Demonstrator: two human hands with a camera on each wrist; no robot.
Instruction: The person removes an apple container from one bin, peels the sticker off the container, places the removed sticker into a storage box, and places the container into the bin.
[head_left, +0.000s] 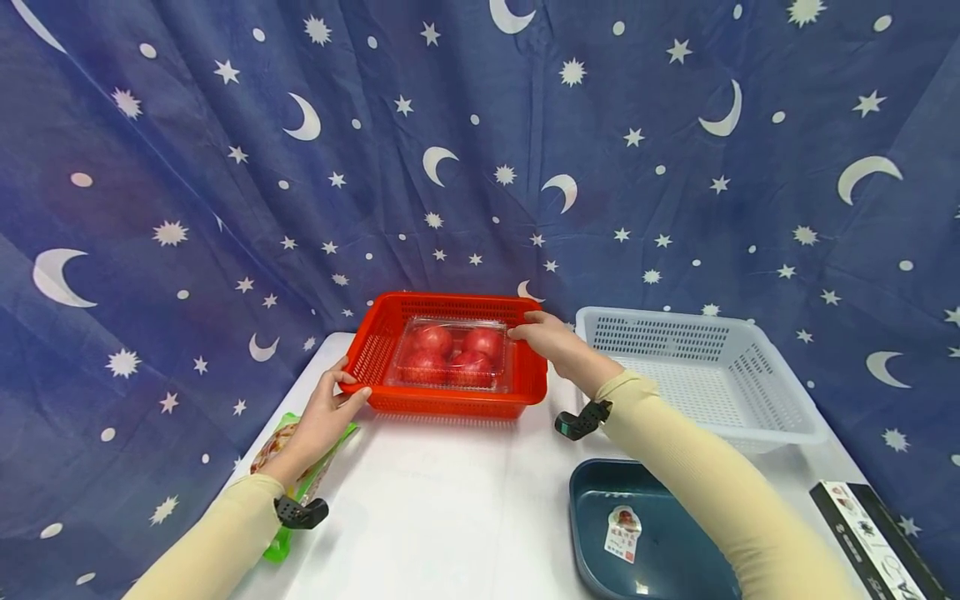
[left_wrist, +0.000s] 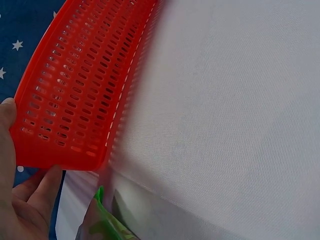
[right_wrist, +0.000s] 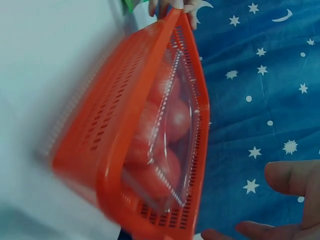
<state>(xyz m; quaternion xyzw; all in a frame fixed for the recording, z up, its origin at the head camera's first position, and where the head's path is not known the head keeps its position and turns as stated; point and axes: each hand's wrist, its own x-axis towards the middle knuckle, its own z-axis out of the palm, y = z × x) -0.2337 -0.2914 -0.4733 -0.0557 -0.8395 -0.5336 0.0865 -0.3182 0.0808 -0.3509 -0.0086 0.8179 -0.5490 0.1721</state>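
Observation:
A red plastic basket (head_left: pixel 442 403) with slotted walls is at the back of the white table. Inside it lies a clear plastic box (head_left: pixel 512 379) of several round red fruits (head_left: pixel 432 340). My left hand (head_left: pixel 322 421) grips the basket's front left corner, the thumb on one side of the wall and fingers on the other; the left wrist view shows the fingers (left_wrist: pixel 45 192) at that corner. Over the basket's right rim reaches my right hand (head_left: pixel 558 343). In the right wrist view its thumb (right_wrist: pixel 285 177) and fingers are spread, with nothing between them.
To the right stands a white slotted basket (head_left: pixel 682 367). In front of it is a dark blue tub (head_left: pixel 675 542) with a sticker inside. A black and white box (head_left: pixel 873 533) lies at the right edge. Under my left forearm is a green package (head_left: pixel 279 546). A starry curtain (head_left: pixel 480 150) hangs behind.

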